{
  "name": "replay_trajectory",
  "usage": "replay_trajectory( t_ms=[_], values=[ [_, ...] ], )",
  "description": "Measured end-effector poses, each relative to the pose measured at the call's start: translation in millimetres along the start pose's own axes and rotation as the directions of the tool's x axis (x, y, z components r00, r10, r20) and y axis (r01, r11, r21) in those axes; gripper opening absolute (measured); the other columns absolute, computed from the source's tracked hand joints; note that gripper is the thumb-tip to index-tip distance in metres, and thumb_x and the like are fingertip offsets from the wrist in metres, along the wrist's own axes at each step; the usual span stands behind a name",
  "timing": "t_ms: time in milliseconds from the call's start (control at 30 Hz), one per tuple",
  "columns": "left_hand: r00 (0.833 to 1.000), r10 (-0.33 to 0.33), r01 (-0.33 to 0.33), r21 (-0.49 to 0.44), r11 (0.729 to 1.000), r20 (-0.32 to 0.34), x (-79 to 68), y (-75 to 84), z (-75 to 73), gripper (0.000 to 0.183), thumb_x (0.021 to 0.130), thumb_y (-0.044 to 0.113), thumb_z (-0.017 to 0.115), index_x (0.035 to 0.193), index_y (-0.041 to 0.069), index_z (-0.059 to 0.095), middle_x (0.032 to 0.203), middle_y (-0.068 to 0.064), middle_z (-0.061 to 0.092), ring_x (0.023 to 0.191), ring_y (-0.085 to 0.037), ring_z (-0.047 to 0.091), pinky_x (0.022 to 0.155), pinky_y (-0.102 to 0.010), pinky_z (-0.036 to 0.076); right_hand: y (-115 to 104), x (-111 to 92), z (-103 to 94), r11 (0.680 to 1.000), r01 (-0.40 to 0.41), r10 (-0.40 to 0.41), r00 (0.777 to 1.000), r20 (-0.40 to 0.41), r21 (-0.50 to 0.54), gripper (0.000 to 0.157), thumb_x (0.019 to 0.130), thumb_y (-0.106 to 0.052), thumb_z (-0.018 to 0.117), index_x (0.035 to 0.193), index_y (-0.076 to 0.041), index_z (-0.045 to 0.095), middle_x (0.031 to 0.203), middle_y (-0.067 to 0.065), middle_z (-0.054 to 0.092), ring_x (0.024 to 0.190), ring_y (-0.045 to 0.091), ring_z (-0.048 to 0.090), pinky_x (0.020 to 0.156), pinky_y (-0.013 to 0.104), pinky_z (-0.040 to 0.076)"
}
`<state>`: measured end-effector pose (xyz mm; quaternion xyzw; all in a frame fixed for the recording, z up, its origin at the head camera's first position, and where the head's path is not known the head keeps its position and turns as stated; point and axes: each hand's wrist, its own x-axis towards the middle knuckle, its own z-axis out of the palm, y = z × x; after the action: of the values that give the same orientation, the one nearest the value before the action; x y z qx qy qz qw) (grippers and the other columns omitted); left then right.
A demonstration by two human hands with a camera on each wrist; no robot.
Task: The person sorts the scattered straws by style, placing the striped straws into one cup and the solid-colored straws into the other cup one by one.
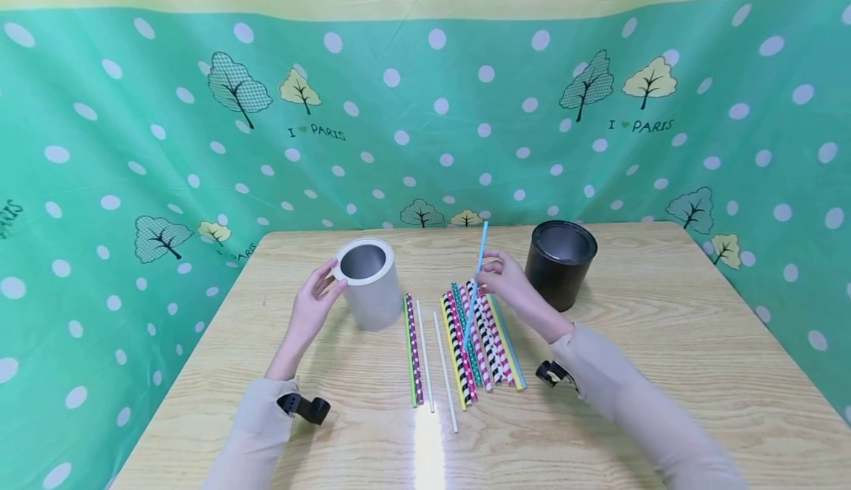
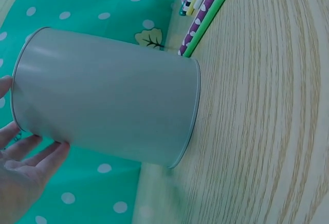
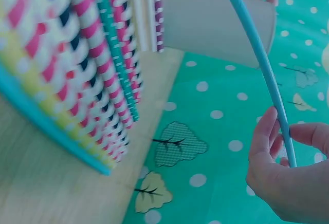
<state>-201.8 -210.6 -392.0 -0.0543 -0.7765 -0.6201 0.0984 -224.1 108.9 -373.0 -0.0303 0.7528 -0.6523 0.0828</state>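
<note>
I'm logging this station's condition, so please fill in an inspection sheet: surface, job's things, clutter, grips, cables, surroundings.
Surface: wood-grain table, with bright glare at the near side.
Job's things: pale can and black can upright; loose straws lying between them; blue straw held tilted.
Clutter: nothing seen.
Grips: left grip holds the pale can near its rim; right grip pinches the blue straw.
Cables: nothing seen.
Surroundings: green dotted curtain behind.

A green curtain [image 1: 419,157] (white-dotted, printed with trees [image 1: 236,87]) hangs behind a wooden table [image 1: 362,409].
</note>
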Motion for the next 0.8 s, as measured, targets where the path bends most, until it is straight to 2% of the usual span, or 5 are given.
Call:
replay_trajectory(
  t_ms=[233, 367, 467, 633, 800],
  values=[
    [1.0, 0.012, -0.012, 0.011, 1.0, -0.006, 6.8, -17.1, -1.7, 0.053, 0.086, 0.011, 0.057, 0.133, 0.0, 0.034, 0.137, -0.018, 0.033, 0.122, -0.031, 0.037, 0.099, -0.037, 0.034, -15, 6, 14.0, 0.989, 0.058, -0.054, 0.998, -0.034, 0.133, 0.039, 0.083, 0.002, 0.051, 0.119, 0.007, 0.036, 0.089, 0.013, 0.05, 0.07, 0.016, 0.057, 0.078, 0.037, 0.051],
    [1.0, 0.007, -0.007, 0.0, 1.0, -0.001, 6.4, -16.4, -1.4, 0.054, 0.086, 0.011, 0.057, 0.133, 0.0, 0.033, 0.138, -0.019, 0.032, 0.122, -0.032, 0.036, 0.1, -0.039, 0.032, 6, 33, 16.3, 0.952, 0.145, -0.143, 0.989, -0.027, 0.27, 0.033, 0.083, -0.002, 0.056, 0.113, 0.003, 0.042, 0.09, 0.014, 0.053, 0.075, 0.022, 0.059, 0.076, 0.034, 0.052],
    [1.0, -0.015, 0.015, 0.002, 1.0, 0.004, 3.4, -6.2, 0.3, 0.054, 0.086, 0.009, 0.056, 0.134, -0.001, 0.032, 0.138, -0.021, 0.031, 0.123, -0.033, 0.034, 0.101, -0.04, 0.031, 14, 48, 19.8, 0.939, 0.183, -0.182, 0.983, -0.031, 0.29, 0.032, 0.083, -0.008, 0.059, 0.111, -0.001, 0.045, 0.095, 0.016, 0.054, 0.082, 0.027, 0.06, 0.076, 0.033, 0.051],
    [0.999, -0.029, 0.029, 0.012, 0.999, 0.014, -2.9, 12.0, 4.1, 0.054, 0.087, 0.008, 0.054, 0.134, -0.004, 0.029, 0.139, -0.023, 0.028, 0.124, -0.036, 0.032, 0.102, -0.042, 0.029, -27, 24, 35.5, 0.931, 0.22, -0.208, 0.975, -0.073, 0.291, 0.033, 0.084, -0.002, 0.055, 0.114, 0.003, 0.042, 0.099, 0.021, 0.051, 0.081, 0.019, 0.06, 0.079, 0.031, 0.05],
    [1.0, -0.022, 0.022, -0.032, 0.999, 0.012, 0.0, 4.1, 3.3, 0.055, 0.087, 0.006, 0.054, 0.134, -0.003, 0.028, 0.139, -0.022, 0.028, 0.124, -0.035, 0.032, 0.103, -0.041, 0.027, -55, 13, 50.5, 0.914, 0.252, -0.225, 0.967, -0.12, 0.317, 0.03, 0.083, 0.007, 0.052, 0.111, 0.007, 0.042, 0.094, 0.017, 0.052, 0.075, 0.013, 0.058, 0.078, 0.028, 0.05]
  ],
)
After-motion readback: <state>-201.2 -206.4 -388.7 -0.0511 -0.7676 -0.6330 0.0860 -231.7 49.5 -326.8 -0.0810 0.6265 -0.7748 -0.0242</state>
